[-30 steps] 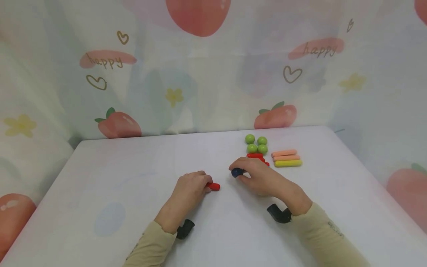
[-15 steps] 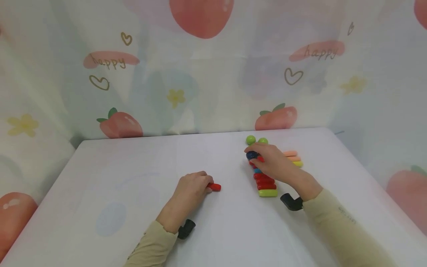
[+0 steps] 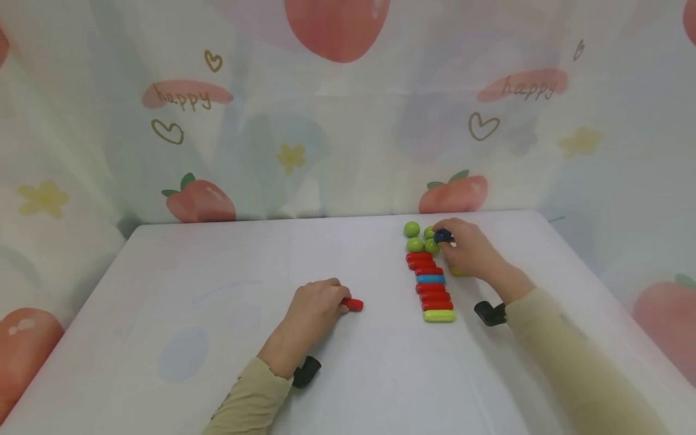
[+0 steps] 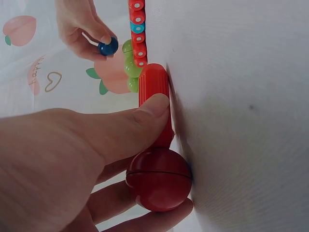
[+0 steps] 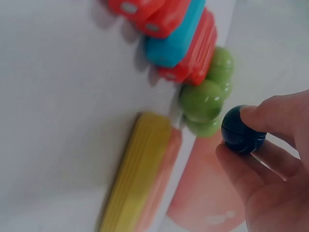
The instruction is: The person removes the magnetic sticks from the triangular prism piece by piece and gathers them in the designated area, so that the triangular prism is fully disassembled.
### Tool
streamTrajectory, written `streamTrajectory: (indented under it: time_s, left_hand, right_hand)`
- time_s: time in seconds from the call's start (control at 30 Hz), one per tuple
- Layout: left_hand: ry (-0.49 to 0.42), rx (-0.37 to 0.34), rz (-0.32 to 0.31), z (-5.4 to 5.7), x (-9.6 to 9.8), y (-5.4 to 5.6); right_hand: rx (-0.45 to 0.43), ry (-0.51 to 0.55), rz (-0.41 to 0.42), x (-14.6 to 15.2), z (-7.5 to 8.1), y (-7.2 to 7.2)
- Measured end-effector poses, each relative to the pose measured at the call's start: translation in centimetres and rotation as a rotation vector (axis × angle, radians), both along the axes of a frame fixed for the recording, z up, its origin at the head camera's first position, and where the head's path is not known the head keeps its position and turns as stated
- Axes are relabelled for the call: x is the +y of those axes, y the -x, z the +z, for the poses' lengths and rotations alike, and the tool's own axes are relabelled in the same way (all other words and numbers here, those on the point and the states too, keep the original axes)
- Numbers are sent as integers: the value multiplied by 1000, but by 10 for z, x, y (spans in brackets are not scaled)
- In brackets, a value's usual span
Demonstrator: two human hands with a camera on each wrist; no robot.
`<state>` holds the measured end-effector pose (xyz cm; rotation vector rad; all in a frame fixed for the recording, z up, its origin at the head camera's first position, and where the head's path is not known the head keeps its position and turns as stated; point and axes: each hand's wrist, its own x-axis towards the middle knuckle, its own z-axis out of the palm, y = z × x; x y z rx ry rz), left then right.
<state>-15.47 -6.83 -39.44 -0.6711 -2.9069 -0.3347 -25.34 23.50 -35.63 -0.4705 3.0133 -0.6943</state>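
Note:
In the head view my left hand (image 3: pixel 312 314) stays low over the white table, gripping a red maraca-shaped toy (image 3: pixel 354 304). The left wrist view shows that toy's round head (image 4: pixel 159 186) and ribbed handle, with my thumb across the handle and fingers under the head. My right hand (image 3: pixel 478 249) is at the table's far right, pinching a dark blue ball (image 5: pixel 241 131) between thumb and fingers, off the table. Close to that ball is a cluster of several glossy green balls (image 3: pixel 415 245). Whether the blue ball has a handle I cannot tell.
Running toward me from the green balls is a row of several red sticks (image 3: pixel 433 296), with one blue stick (image 3: pixel 431 279) among them and a yellow-green stick (image 3: pixel 439 316) at its near end. A yellow stick (image 5: pixel 137 174) and a peach stick (image 5: pixel 162 179) lie under my right hand.
My right hand has carried the blue ball from left of the row, over it, to the right of the green balls. The left hand has kept its grip and place.

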Motion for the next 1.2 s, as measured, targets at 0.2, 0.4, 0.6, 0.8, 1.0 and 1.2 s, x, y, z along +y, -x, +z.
streamTrajectory:
  time_s: [0.2,0.4,0.6,0.8,1.0,1.2]
  left_hand:
    - [-3,11,-1,0,0,0]
    - [-8,39,-3,0,-2,0]
    - [-3,20,4,-1,-2,2]
    - [9,4,14,0,-2,2]
    - [15,-8,13,2,-1,1]
    - [19,-1,15,1,-1,2]
  right_hand:
    - [-45,17,-75,11,-3,13]
    - [-95,-6,-106,15,-3,26]
    - [-178,-38,-140,20,-8,37]
    - [-200,-30,-153,18,-10,44]
    - [-254,-20,-171,14,-12,46]
    - [-284,-25,-182,12,-15,48]
